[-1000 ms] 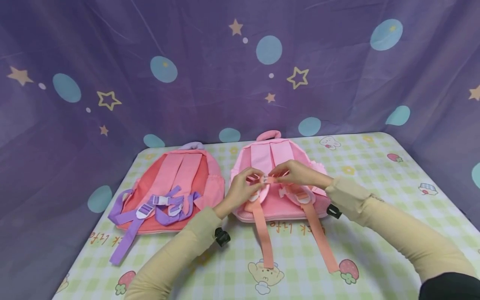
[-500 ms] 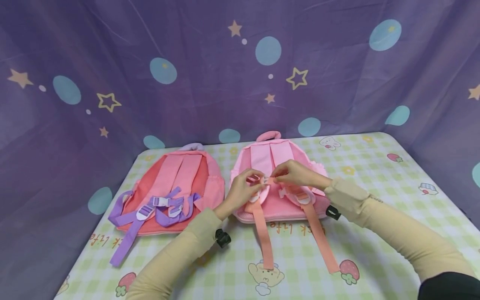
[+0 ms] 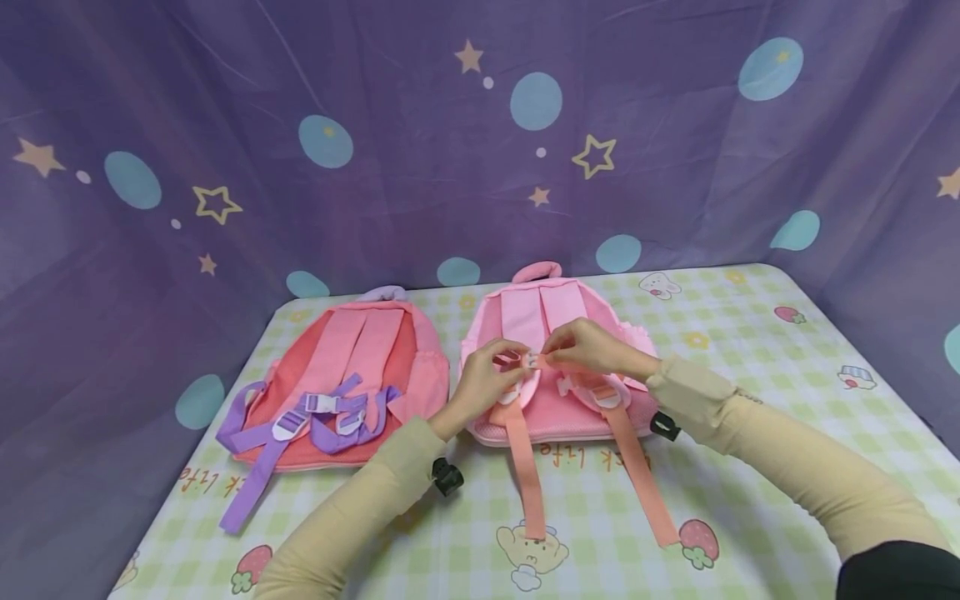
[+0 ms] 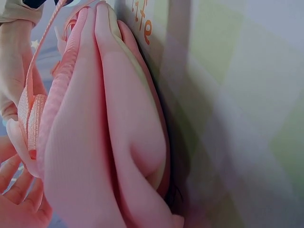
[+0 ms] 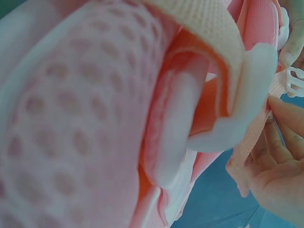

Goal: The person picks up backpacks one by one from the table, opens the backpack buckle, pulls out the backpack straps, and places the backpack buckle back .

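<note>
A pink backpack (image 3: 577,425) lies with its shoulder straps facing up in the head view. Over its middle, my left hand (image 3: 483,379) pinches a small white buckle (image 3: 532,361). My right hand (image 3: 588,347) pinches the orange webbing strap (image 3: 550,362) at the buckle's right side. In the right wrist view, thumb and fingers of the right hand (image 5: 280,175) grip that webbing just below the white buckle (image 5: 295,81). The left wrist view shows the left hand (image 4: 21,197) partly behind the pink bag (image 4: 76,142). Whether the webbing passes fully through the buckle cannot be seen.
A coral backpack (image 3: 405,358) with purple straps (image 3: 258,479) and a fastened white clip lies at the left. Two orange strap tails (image 3: 534,492) hang toward the front. A checked cloth (image 3: 757,375) covers the table, and a purple curtain (image 3: 420,217) stands behind.
Both hands stay at the buckle. The right hand has shifted slightly, with its fingertips closer to the buckle. The backpacks have not moved.
</note>
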A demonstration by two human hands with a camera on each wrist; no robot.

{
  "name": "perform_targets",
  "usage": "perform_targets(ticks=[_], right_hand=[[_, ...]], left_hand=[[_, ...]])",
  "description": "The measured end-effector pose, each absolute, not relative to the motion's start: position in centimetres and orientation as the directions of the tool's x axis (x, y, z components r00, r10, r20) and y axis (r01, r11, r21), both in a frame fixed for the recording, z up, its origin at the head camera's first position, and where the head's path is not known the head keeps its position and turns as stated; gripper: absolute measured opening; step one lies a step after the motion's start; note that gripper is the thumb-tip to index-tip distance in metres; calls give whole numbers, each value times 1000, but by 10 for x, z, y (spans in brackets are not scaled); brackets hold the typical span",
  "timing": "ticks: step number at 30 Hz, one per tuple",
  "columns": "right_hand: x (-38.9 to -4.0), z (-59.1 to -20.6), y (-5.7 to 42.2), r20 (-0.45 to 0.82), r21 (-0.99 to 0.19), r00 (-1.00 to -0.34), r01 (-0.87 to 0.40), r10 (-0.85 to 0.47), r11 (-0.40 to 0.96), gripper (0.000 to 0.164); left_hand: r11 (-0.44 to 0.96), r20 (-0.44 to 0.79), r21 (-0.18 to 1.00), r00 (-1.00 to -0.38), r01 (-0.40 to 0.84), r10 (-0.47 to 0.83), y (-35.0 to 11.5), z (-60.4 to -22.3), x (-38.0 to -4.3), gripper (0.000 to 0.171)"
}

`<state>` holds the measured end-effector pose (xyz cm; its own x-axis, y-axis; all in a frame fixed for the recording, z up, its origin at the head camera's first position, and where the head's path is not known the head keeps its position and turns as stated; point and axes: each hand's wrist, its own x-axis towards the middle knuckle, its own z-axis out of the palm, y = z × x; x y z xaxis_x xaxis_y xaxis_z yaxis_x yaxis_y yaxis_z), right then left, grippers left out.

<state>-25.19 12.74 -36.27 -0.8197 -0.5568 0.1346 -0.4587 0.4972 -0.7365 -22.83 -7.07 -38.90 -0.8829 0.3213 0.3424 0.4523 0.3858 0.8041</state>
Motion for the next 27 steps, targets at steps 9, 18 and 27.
perform_targets(ticks=[9, 18, 27], right_hand=[[-252, -363, 125, 133, -745, -821, -453, -556, 491, 11], [-253, -364, 123, 142, -738, -823, -459, -550, 495, 11], [-252, -366, 121, 134, -754, -834, -437, -536, 491, 11]], left_hand=[[402, 282, 831, -914, 384, 290, -69, -389, -227, 27], [393, 279, 840, -919, 375, 279, -68, -388, -227, 27], [377, 268, 851, -920, 365, 286, -68, -390, -228, 27]])
